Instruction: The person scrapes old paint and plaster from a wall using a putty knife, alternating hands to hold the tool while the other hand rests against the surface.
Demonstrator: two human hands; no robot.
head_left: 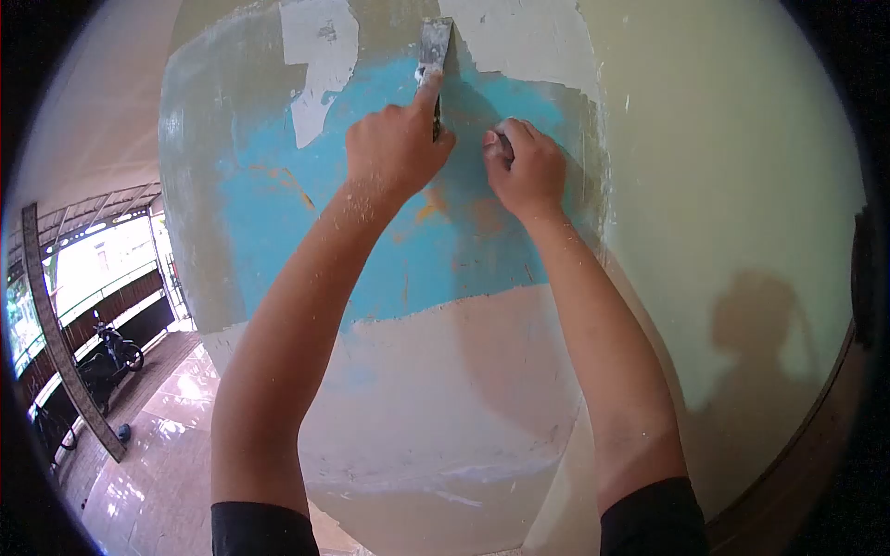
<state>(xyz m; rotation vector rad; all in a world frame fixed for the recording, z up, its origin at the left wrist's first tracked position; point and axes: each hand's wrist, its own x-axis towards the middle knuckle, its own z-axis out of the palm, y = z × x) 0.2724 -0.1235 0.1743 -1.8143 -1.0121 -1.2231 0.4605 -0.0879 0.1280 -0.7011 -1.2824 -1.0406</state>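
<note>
My left hand (394,153) grips a scraper (434,46) by its handle, the index finger stretched along it toward the blade. The metal blade points up and lies at or close to the wall, beside a patch of pale peeling paint (519,42). White dust speckles my left wrist. My right hand (533,171) is closed near the wall, a little to the right and lower. Something dark shows between its fingers, but its kind is hidden. Behind both hands the wall (278,222) shows a bare turquoise layer with orange marks, edged by olive and whitish paint.
A smooth pale green wall (723,167) meets the worked wall at the right, with a shadow on it. Lower left, a tiled floor (158,463) leads to a post (65,324), a parked motorcycle (116,347) and a fence.
</note>
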